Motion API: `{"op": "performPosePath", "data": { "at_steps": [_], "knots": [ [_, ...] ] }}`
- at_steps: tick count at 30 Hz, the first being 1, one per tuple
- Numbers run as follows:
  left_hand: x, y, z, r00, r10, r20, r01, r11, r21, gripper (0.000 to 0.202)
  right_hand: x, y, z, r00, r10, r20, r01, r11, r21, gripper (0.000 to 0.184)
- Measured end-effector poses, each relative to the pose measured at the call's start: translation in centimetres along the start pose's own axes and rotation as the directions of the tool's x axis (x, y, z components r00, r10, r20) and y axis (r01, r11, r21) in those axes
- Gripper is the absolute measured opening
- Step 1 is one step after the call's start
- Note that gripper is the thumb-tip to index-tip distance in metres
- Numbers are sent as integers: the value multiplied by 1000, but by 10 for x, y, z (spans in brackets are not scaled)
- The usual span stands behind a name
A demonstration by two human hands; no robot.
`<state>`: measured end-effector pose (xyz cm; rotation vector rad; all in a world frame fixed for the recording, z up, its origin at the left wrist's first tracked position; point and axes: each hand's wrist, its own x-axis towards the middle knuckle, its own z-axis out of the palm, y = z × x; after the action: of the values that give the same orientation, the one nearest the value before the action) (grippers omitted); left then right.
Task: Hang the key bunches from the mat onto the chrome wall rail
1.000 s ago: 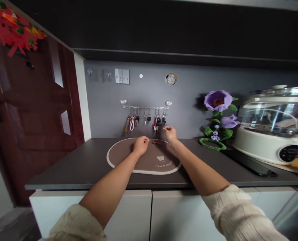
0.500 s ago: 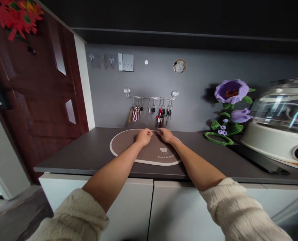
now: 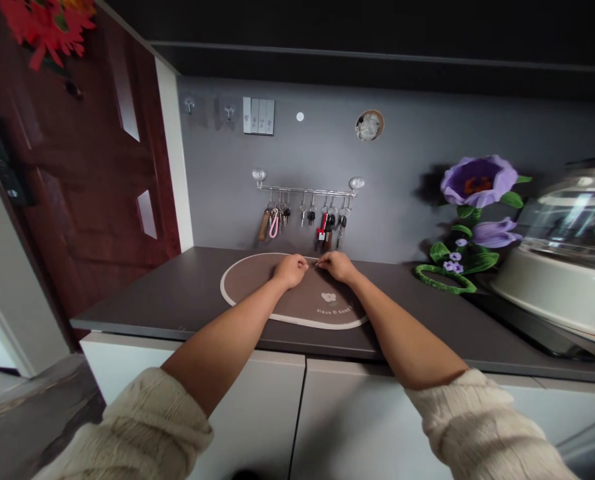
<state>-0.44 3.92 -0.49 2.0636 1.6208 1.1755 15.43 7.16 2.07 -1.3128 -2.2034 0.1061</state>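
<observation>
1. The brown mat (image 3: 252, 283) with a pale border lies flat on the dark counter (image 3: 142, 297); every place below is told from it.
2. The left hand (image 3: 291, 271) is over the far half of the mat, fingers curled in narrowly; whether anything sits inside them cannot be told.
3. The right hand (image 3: 338, 268) is just to its right, also over the far half of the mat, fingertips drawn close together and pointing toward the left hand. A small glint shows at those tips, too small to name, so what it holds, if anything, cannot be told.
4. The two hands are near each other with a slim gap between; the mat's white flower print (image 3: 329, 297) lies nearer the person than both.
5. Above the mat's far edge, a clear rail (image 3: 307, 192) on the wall carries hanging keys: a bunch with a pink loop (image 3: 274, 225) and a brown tag (image 3: 264, 225) toward the left, a red piece (image 3: 322, 228) and a black key (image 3: 343, 221) toward the right.
6. Right of the mat, well apart, stand a purple flower (image 3: 479, 181) and a white appliance (image 3: 552, 287) with a clear top.
7. Left of the mat, beyond the counter, is a dark red door (image 3: 112, 220).
</observation>
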Motion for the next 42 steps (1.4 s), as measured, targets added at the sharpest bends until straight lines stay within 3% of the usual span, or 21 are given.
{"op": "performPosePath", "data": {
  "at_steps": [10, 16, 22, 25, 29, 34, 37, 42],
  "knots": [
    [2, -2, 1, 1000, 14, 3, -14, 998, -61, 14, -3, -6, -9, 990, 143, 7, -137, 934, 329, 5],
    [-1, 2, 0, 1000, 20, -20, -22, 990, -140, 17, -11, -18, -21, 957, 283, 60, -257, 739, 622, 5],
    [-2, 5, -1, 997, 75, -30, -79, 983, -166, 18, -14, -22, -33, 937, 339, 85, -283, 594, 753, 12],
    [-3, 7, -1, 995, 96, -26, -99, 978, -183, 18, -12, -17, -32, 956, 292, 28, -207, 605, 769, 16],
    [-4, 8, 1, 993, 117, -8, -116, 965, -235, 19, -9, -10, -29, 966, 243, -88, -111, 696, 709, 17],
    [-7, 14, 2, 991, 130, 12, -119, 937, -328, 18, -9, -2, -28, 944, 258, -207, -88, 798, 596, 15],
    [-11, 21, 2, 992, 120, 47, -92, 915, -392, 19, -11, 0, -30, 923, 298, -243, -102, 801, 590, 18],
    [-20, 32, 2, 983, 152, 103, -87, 878, -471, 20, -14, 2, -34, 905, 324, -276, -57, 735, 676, 23]
  ]
}}
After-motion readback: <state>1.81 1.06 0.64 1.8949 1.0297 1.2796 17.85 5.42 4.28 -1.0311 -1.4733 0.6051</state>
